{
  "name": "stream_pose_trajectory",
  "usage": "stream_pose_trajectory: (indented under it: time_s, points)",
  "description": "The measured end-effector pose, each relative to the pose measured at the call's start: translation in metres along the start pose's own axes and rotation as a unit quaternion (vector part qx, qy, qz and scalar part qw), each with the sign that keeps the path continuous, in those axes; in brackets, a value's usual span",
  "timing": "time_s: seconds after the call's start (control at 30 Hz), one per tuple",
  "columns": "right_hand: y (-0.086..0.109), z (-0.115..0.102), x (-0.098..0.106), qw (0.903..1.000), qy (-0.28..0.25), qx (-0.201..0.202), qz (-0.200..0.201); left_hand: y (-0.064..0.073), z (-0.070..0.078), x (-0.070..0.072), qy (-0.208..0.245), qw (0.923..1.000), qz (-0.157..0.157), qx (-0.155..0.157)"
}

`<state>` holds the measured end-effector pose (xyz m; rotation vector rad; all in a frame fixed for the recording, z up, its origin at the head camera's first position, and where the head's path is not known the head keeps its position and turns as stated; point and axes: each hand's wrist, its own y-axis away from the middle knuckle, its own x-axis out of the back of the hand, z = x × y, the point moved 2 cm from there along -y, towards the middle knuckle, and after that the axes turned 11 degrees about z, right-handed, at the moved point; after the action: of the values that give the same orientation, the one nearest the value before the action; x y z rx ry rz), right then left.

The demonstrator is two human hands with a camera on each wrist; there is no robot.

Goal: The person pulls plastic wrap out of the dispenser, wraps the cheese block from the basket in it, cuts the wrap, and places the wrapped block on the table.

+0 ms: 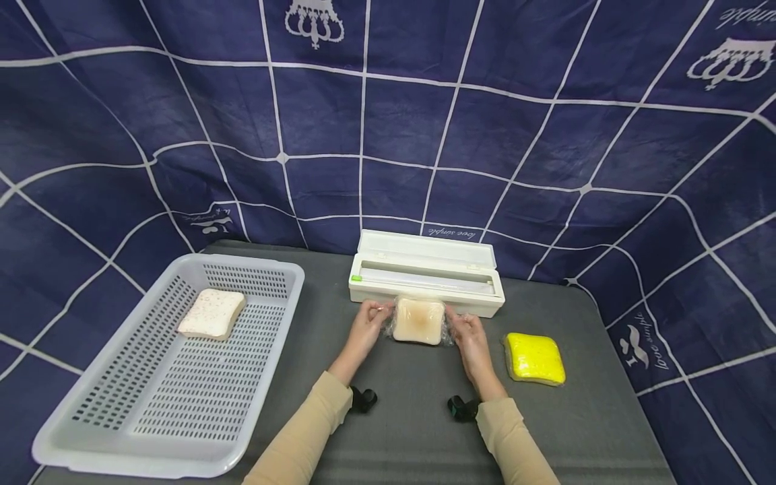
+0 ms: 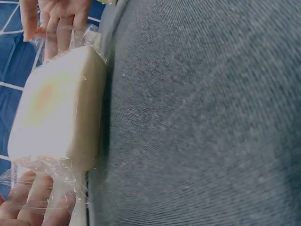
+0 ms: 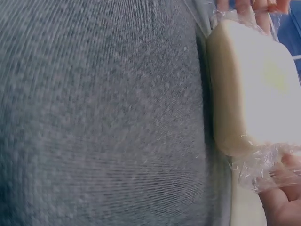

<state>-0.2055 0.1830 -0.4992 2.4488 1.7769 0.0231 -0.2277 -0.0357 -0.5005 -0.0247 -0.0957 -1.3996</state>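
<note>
A white toast slice [image 1: 418,322] with a browned middle lies flat in clear plastic wrap [image 2: 51,172], in front of a long white box. Loose film sticks out crumpled at its two sides. On its left side my left hand [image 1: 365,327] pinches the film edge between thumb and fingers. My right hand [image 1: 470,335] does the same with the film on the right side. Both wrist views show the slice's thick pale edge close over the grey cloth, with fingers showing through the film.
The white wrap dispenser box [image 1: 370,291] stands behind the slice, its lid raised and a film roll inside. A yellow slice [image 1: 535,358] in film lies to the right. At the left, a grey plastic basket [image 1: 270,367] holds a speckled white slice [image 1: 212,313].
</note>
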Motion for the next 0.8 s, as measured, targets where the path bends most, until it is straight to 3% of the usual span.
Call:
stream_pose_trajectory:
  time_s: [0.27,0.43,0.6,0.8]
  points:
    - [0.014,-0.014,-0.002,0.9917,0.123,0.032,0.016,0.013,0.018,0.009,-0.038,0.9992,-0.009,0.004]
    - [0.028,-0.020,0.001,0.9876,0.157,0.008,-0.007,0.028,0.027,0.018,-0.096,0.9945,-0.035,0.026]
    - [0.042,-0.021,0.003,0.9809,0.192,-0.017,-0.029,0.041,0.026,0.022,-0.108,0.9913,-0.056,0.051]
    - [0.049,-0.018,0.001,0.9722,0.227,-0.032,-0.046,0.045,0.020,0.023,-0.115,0.9877,-0.066,0.083]
